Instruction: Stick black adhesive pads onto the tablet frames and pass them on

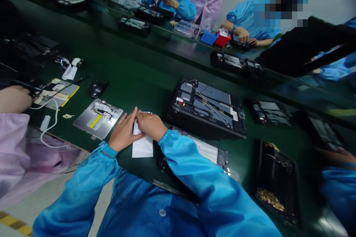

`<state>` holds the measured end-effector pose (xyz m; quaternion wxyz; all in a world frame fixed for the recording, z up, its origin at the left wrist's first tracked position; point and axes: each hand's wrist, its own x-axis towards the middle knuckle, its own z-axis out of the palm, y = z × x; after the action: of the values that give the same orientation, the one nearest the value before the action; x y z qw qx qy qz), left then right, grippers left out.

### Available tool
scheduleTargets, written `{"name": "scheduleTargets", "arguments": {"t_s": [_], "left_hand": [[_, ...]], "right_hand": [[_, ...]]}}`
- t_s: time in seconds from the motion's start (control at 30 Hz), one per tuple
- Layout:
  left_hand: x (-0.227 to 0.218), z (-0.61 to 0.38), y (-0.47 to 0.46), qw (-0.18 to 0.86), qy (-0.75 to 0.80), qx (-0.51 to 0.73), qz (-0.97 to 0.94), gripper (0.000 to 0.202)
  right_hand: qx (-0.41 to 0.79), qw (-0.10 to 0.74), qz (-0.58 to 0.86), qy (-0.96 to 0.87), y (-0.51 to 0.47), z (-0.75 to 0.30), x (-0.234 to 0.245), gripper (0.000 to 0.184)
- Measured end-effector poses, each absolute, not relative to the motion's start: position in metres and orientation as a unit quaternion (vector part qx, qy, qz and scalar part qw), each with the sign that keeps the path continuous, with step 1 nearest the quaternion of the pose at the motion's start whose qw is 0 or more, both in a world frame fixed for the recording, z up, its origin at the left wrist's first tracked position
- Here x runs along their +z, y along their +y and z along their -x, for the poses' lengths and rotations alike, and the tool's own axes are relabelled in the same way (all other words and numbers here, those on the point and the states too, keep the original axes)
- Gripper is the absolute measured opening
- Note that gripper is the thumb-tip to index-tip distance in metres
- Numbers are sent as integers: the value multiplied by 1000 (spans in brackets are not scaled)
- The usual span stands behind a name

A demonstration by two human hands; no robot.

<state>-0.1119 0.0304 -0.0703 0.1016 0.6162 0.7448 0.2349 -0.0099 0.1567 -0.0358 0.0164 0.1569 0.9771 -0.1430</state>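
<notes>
A white rectangular sheet lies on the green bench at its front edge, partly covered by my hands. My left hand rests along the sheet's left side, fingers stretched out and thumb reaching across the white surface. Over the sheet's upper part, my right hand is closed with its fingers curled down; whatever is in them is hidden. Left of my left hand is a flat silver metal panel with a yellow strip on it. Beneath my right forearm, a partly covered opened tablet-like device shows a pale plate.
A stack of black device housings stands right of my hands. Farther right is a black tray with gold-coloured small parts. A black mouse and a white cable are leftward. Co-workers sit on both sides and across a raised shelf.
</notes>
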Motion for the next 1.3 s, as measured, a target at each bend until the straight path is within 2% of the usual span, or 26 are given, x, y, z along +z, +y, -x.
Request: {"name": "scheduleTargets", "arguments": {"t_s": [0.17,0.2,0.27,0.33,0.43,0.5,0.63,0.8,0.87,0.97,1.07,1.3], "left_hand": [[-71,114,31,106,738,227,-626,104],[-70,115,31,104,737,223,-629,102],[-70,116,31,92,733,214,-638,97],[-69,117,31,75,725,217,-649,91],[-67,120,31,55,721,260,-640,79],[-65,122,32,38,724,296,-622,71],[-51,113,36,0,717,353,-601,56],[-31,57,27,-59,701,414,-578,55],[-28,20,21,-32,673,428,-603,51],[-32,-38,16,62,606,392,-689,26],[-42,-76,19,98,578,361,-725,9],[-60,-85,22,93,567,337,-746,9]], "right_hand": [[-201,4,-192,961,152,-15,-6,14],[-232,-21,-194,953,149,-36,3,12],[-338,-124,-203,910,141,-96,17,10],[-383,-211,-261,860,131,-169,18,13],[-298,-319,-450,779,116,-267,-7,13],[-260,-338,-530,733,106,-309,-33,15],[-269,-331,-574,699,98,-333,-65,17],[-326,-290,-511,741,100,-316,-46,10],[-290,-270,-473,787,96,-310,-33,8],[-232,-246,-400,852,85,-299,-23,9],[-191,-223,-351,889,76,-288,-26,11],[-132,-198,-353,905,72,-280,-38,9]]}}
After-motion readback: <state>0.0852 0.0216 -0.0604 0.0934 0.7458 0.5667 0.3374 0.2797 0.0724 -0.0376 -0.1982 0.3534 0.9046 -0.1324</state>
